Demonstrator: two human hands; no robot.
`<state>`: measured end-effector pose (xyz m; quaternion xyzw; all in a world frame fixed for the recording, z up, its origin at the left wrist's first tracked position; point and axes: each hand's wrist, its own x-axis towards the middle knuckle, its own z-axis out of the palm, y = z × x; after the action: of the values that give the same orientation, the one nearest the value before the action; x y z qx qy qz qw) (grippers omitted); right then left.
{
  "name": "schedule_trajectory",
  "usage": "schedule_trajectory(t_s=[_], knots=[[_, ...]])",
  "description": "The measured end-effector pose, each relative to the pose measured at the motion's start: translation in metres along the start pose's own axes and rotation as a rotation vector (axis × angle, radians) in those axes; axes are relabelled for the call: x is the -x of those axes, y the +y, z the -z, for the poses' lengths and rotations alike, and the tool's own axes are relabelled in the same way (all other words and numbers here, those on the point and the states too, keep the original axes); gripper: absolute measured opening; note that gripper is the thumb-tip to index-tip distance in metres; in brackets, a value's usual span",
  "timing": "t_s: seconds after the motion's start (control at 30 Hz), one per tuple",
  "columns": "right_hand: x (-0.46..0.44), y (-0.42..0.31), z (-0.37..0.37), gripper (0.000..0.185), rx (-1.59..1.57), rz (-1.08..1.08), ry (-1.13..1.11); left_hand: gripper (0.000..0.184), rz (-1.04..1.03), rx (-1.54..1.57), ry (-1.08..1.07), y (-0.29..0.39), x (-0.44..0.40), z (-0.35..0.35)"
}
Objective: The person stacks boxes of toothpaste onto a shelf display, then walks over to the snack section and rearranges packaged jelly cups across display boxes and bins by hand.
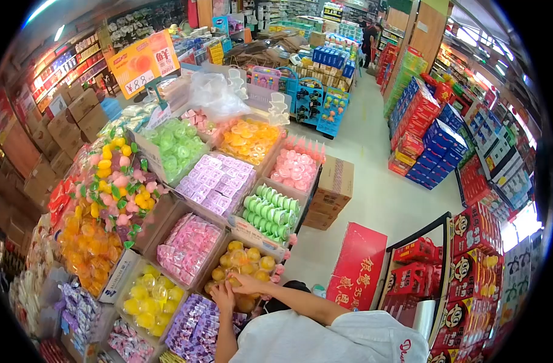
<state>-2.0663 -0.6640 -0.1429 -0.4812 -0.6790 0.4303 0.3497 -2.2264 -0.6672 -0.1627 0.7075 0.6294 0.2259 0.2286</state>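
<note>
My left hand point(222, 297) and my right hand point(246, 284) come together over a clear bin of round, golden-orange packaged sweets point(248, 260). The right hand reaches in from the right, its fingertips meeting the left hand's. Both hands look closed, but whatever lies between their fingers is too small to make out. Purple packets point(198, 323) fill the bin just below the left hand. Yellow round jellies point(152, 300) lie to the left, and pink packets point(189, 248) are up and to the left. Green-wrapped sweets point(270, 212) sit in the bin behind.
Further bins hold lilac packets point(216, 183), green rings point(173, 145) and orange pieces point(249, 140). Clear plastic bags point(216, 97) lie behind them. A price sign point(143, 63) stands over the display. Cardboard cartons point(331, 193) and a red box point(356, 266) flank the aisle on the right.
</note>
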Motion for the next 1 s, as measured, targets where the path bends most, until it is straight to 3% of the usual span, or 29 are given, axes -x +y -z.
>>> schedule_trajectory(t_s=[0.13,0.27,0.47,0.63,0.7,0.83,0.93,1.0], knots=[[0.0,0.01,-0.014,0.048,-0.02,-0.244,0.071,0.036,-0.121,0.088,0.059,-0.032,-0.004,-0.019],[0.002,0.0,0.0,0.066,-0.061,-0.482,-0.074,0.031,-0.159,0.102,0.102,-0.014,0.0,-0.005],[0.013,-0.006,-0.002,0.089,0.26,-0.558,-0.152,0.022,-0.125,0.082,0.011,-0.018,-0.002,-0.004],[0.013,0.0,-0.004,0.065,0.222,-0.464,-0.164,0.017,-0.016,0.216,0.065,-0.011,-0.003,0.004],[0.017,0.012,-0.011,0.048,0.37,-0.244,-0.147,0.018,-0.082,0.105,0.033,-0.009,-0.006,0.009],[0.017,0.026,-0.011,0.039,0.44,-0.33,-0.276,0.021,-0.06,0.048,-0.05,-0.008,-0.008,0.021],[0.017,0.042,-0.017,0.037,0.396,-0.314,-0.263,0.019,0.005,0.221,-0.036,-0.002,-0.009,0.023],[0.019,0.051,-0.02,0.037,0.359,-0.401,-0.157,0.018,-0.041,0.148,0.001,-0.001,-0.007,0.024]])
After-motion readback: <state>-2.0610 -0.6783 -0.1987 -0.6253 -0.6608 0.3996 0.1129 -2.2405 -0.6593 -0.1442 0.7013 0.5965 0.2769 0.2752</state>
